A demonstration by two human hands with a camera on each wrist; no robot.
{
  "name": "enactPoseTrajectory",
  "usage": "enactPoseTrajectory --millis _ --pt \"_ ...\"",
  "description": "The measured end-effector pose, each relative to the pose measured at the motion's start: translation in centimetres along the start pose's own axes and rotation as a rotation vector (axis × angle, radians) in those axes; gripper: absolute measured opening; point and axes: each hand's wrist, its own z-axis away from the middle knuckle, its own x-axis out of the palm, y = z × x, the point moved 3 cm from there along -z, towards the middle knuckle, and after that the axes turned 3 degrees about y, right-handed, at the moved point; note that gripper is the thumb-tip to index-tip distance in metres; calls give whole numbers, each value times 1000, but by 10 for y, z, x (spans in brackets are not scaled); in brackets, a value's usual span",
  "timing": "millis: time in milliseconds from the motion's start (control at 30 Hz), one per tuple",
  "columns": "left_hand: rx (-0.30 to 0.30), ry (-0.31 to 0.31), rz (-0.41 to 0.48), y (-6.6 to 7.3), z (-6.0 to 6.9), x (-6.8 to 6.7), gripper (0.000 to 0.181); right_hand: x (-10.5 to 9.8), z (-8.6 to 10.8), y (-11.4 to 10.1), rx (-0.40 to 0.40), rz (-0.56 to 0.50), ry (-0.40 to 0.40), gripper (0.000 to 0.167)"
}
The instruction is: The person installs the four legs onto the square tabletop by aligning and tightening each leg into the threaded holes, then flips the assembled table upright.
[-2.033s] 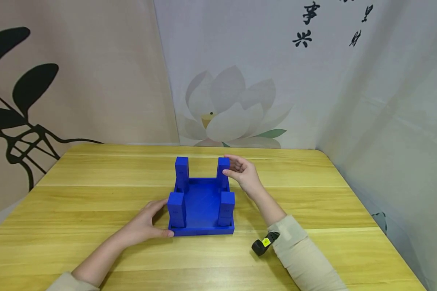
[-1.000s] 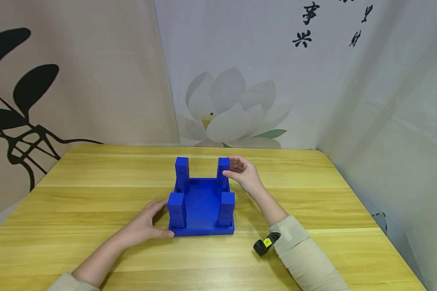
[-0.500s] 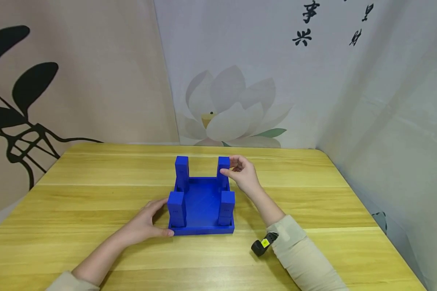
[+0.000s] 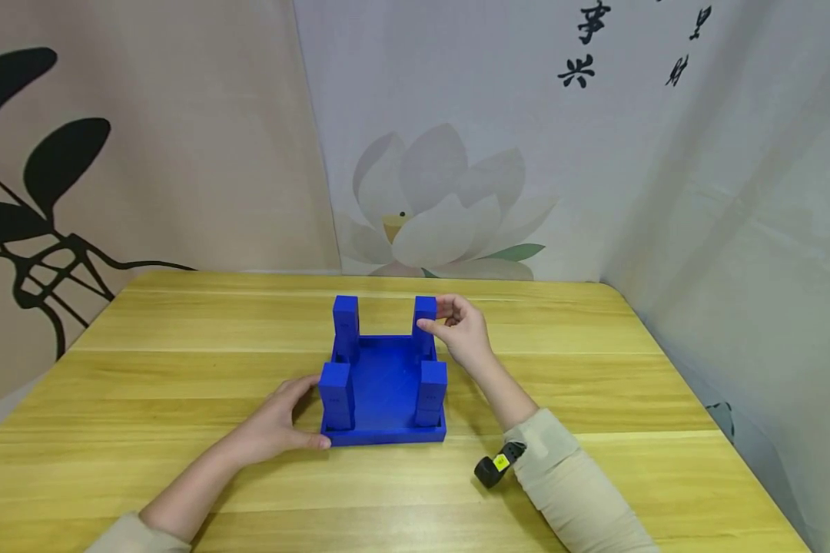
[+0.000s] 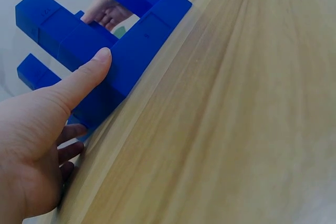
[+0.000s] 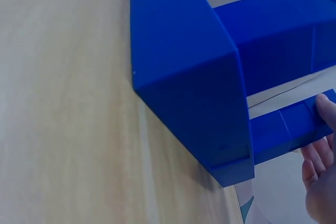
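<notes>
A shallow blue square tray (image 4: 386, 393) stands on the wooden table, with an upright blue post at each corner. My left hand (image 4: 277, 427) steadies the near left corner: its thumb presses the front wall and its fingers lie along the left side. In the left wrist view that thumb lies against the blue wall (image 5: 144, 40). At the far right corner, my right hand (image 4: 465, 332) pinches the upper part of a post (image 4: 425, 310) between thumb and fingers. The right wrist view shows the same post (image 6: 283, 129) standing in the tray, its lower joint line visible.
The wooden table (image 4: 180, 338) reaches to printed curtains (image 4: 470, 61) at the back and right. A black wrist camera (image 4: 498, 465) with a yellow label hangs beside the right sleeve, over the tabletop.
My right thumb has slid slightly left across the far right post, and the fingers have drawn in closer to it. The left hand and the tray stay in place.
</notes>
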Motion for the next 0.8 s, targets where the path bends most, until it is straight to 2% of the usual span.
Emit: enactPoseTrajectory --millis 400,567,800 --pt "25 12 -9 4 1 -1 102 -2 4 2 -7 -10 5 33" --pt "15 15 -17 3 1 -1 102 -7 4 9 -60 -53 -39 37" --pt "10 16 -11 1 1 0 102 -17 12 13 -96 -54 -109 42"
